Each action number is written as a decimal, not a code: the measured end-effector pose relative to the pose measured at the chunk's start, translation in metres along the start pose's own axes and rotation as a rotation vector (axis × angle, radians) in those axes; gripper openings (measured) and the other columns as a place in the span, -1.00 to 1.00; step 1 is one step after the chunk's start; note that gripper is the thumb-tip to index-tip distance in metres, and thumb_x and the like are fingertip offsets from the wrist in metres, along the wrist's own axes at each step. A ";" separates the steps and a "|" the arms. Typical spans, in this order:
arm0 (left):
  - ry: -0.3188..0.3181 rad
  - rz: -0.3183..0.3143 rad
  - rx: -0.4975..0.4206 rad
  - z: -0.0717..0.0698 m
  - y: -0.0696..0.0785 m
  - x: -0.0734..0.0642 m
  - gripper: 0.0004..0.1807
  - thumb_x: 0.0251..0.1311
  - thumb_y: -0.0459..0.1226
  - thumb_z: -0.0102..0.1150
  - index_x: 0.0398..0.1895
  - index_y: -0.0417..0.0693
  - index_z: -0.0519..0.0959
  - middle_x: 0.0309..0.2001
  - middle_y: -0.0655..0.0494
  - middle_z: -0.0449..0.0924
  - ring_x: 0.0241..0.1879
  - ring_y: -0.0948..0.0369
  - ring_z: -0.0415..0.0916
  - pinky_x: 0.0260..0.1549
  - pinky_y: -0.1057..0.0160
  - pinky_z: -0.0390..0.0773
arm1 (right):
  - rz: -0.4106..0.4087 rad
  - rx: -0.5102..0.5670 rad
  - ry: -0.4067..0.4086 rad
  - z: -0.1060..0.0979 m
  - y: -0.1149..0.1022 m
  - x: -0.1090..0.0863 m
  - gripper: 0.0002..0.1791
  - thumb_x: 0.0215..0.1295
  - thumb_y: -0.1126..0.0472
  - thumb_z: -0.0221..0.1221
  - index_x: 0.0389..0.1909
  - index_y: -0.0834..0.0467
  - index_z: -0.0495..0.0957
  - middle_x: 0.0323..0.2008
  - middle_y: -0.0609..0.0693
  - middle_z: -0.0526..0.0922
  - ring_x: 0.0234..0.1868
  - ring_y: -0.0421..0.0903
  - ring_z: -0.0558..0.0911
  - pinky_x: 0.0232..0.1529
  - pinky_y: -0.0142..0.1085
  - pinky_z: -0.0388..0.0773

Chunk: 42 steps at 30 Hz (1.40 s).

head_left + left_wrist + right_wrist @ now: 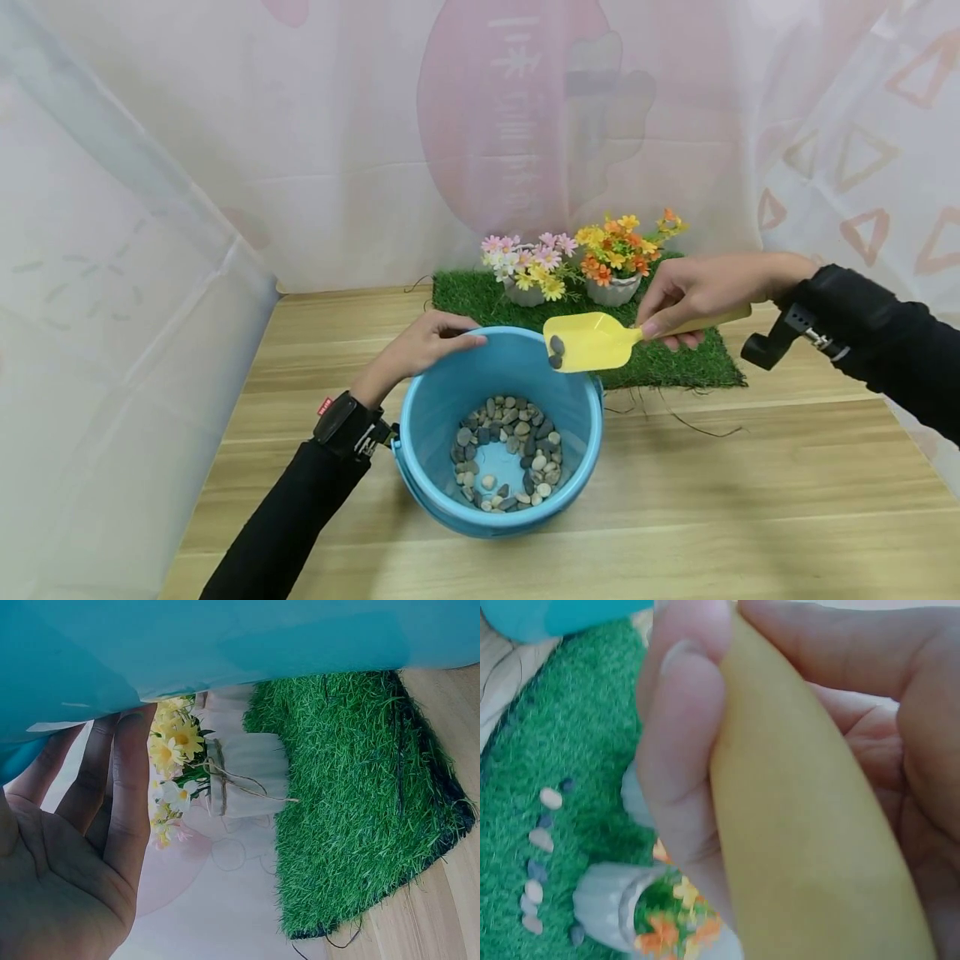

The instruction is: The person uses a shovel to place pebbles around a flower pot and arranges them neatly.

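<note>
A light-blue bucket (411,408) stands on the wooden table, with many grey and pale pebbles (543,450) around its bottom. My left hand (420,346) grips the far left of its rim; in the left wrist view the fingers (129,795) reach along the bucket's wall (225,645). Over the right part of the rim, my right hand (693,292) holds a yellow toy shovel (596,337) by its handle (802,795). Two dark pebbles (557,350) lie near the tip of the shovel's blade.
Behind the bucket lies an artificial grass mat (697,354). Two potted flowers stand on it, one pink and yellow (528,267), one orange (615,258). In the right wrist view several pebbles (541,840) form a line on the grass. Printed cloth walls (337,167) enclose the table.
</note>
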<state>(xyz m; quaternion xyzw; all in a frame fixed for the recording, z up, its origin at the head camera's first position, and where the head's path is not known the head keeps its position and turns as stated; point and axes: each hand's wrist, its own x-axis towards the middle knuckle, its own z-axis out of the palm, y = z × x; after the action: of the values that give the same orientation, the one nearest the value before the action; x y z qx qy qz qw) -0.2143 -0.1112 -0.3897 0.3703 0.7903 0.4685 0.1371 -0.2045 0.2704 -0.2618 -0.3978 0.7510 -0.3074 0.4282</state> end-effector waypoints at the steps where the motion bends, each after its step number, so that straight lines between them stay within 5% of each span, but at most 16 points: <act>1: -0.002 0.000 -0.003 0.000 0.000 0.000 -0.79 0.29 -0.06 0.04 -0.15 0.15 0.62 -0.34 0.23 0.60 -0.40 0.23 0.52 -0.38 0.17 0.53 | 0.013 0.002 0.013 -0.001 0.003 -0.002 -0.73 0.41 0.18 -0.02 -0.47 0.09 0.55 -0.56 0.05 0.55 -0.62 0.00 0.47 -0.52 -0.22 0.47; 12: -0.003 0.021 -0.020 -0.001 -0.002 -0.001 -0.79 0.30 -0.09 0.04 -0.13 0.14 0.62 -0.33 0.23 0.60 -0.40 0.22 0.53 -0.39 0.16 0.53 | 0.116 0.032 0.173 -0.003 0.054 -0.016 -0.75 0.40 0.13 -0.01 -0.32 0.09 0.62 -0.50 0.09 0.59 -0.55 0.09 0.53 -0.44 -0.14 0.53; 18: -0.010 0.003 -0.030 -0.001 -0.002 -0.002 -0.78 0.30 -0.08 0.04 -0.13 0.12 0.62 -0.31 0.21 0.60 -0.38 0.23 0.53 -0.38 0.16 0.54 | 0.215 0.063 0.275 0.014 0.089 -0.009 -0.73 0.38 0.02 0.00 -0.27 0.06 0.62 -0.46 0.08 0.60 -0.47 0.05 0.55 -0.40 -0.18 0.53; 25: -0.014 -0.002 -0.033 -0.001 -0.002 -0.001 -0.78 0.31 -0.09 0.03 -0.15 0.11 0.62 -0.34 0.19 0.60 -0.40 0.23 0.53 -0.40 0.16 0.54 | 0.197 0.184 0.388 0.044 0.120 0.011 -0.72 0.40 0.08 -0.01 -0.25 0.14 0.60 -0.38 0.22 0.57 -0.40 0.22 0.53 -0.34 -0.08 0.53; 42: -0.013 0.003 -0.030 -0.001 -0.004 0.000 -0.81 0.30 -0.09 0.03 -0.17 0.16 0.62 -0.36 0.23 0.59 -0.43 0.25 0.51 -0.43 0.16 0.54 | 0.211 0.335 0.487 0.091 0.137 0.049 -0.65 0.41 0.11 -0.02 -0.19 0.33 0.57 -0.39 0.20 0.59 -0.37 0.16 0.58 -0.28 0.00 0.52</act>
<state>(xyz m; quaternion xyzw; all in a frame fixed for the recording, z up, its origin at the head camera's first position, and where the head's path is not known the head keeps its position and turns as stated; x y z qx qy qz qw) -0.2163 -0.1127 -0.3925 0.3723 0.7819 0.4780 0.1470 -0.1849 0.2848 -0.4318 -0.1562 0.8073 -0.4671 0.3250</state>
